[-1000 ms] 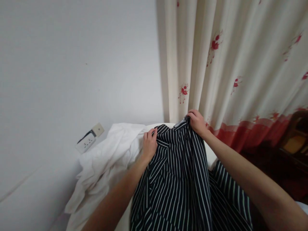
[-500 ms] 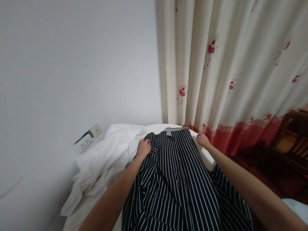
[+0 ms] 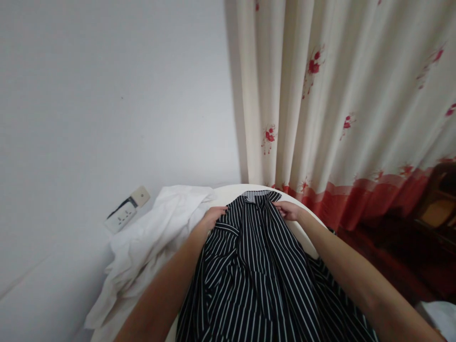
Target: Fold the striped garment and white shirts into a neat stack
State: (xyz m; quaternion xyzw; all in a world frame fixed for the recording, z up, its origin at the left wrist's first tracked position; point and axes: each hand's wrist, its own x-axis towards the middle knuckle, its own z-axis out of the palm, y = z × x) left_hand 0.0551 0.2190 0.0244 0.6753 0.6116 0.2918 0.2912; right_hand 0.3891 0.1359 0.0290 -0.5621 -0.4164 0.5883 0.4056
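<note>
A black shirt (image 3: pixel 254 266) with thin white stripes lies spread over a white round-edged table (image 3: pixel 230 191), its neck opening and pale inner band at the far end. My left hand (image 3: pixel 214 216) is at the shirt's upper left edge, fingers closed on the cloth there. On the other side, my right hand (image 3: pixel 288 210) pinches the upper right edge, just below the neck, and the fabric bunches into folds between the two hands. Part of the shirt hangs under my right forearm.
Crumpled white cloth (image 3: pixel 153 247) is heaped left of the shirt, against the wall (image 3: pixel 142 95). A wall socket (image 3: pixel 123 216) sits beyond it. A flowered curtain (image 3: pixel 320 118) hangs behind the table's right side. A wooden chair (image 3: pixel 440 209) stands at far right.
My right hand has moved left from beside the table edge onto the shirt and taken hold of it. The upper part is gathered into more folds. My left hand has shifted slightly.
</note>
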